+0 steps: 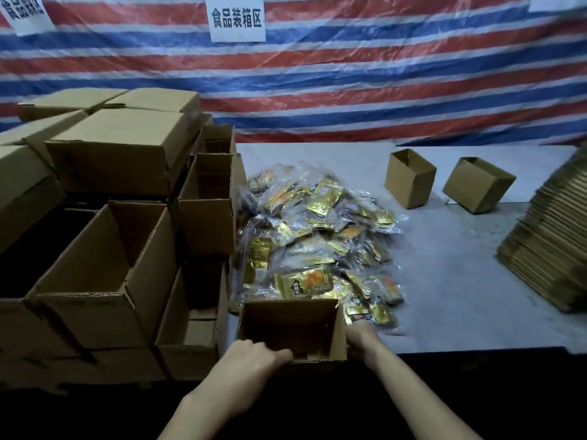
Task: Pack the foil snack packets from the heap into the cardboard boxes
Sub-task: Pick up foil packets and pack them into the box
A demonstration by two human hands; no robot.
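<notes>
Right hand (360, 337) fingers hidden behind box (286, 322) wall; flat cardboard stack (552, 236) cut by right edge; print on packets (305, 284) blurred.

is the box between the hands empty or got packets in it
Empty, as far as shows: the box is open on top, its inside bare cardboard. The packets lie heaped behind it.

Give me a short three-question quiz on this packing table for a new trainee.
1. The heap of foil packets lies: A) just beyond the front box; B) on the flattened cardboard stack; C) inside the stacked boxes at left.
2. True or false: packets already show inside the front box that the left hand grips.
3. Fill in: ___ small open boxes stand on the table's far side.
Key: 1 A; 2 false; 3 two.
</notes>
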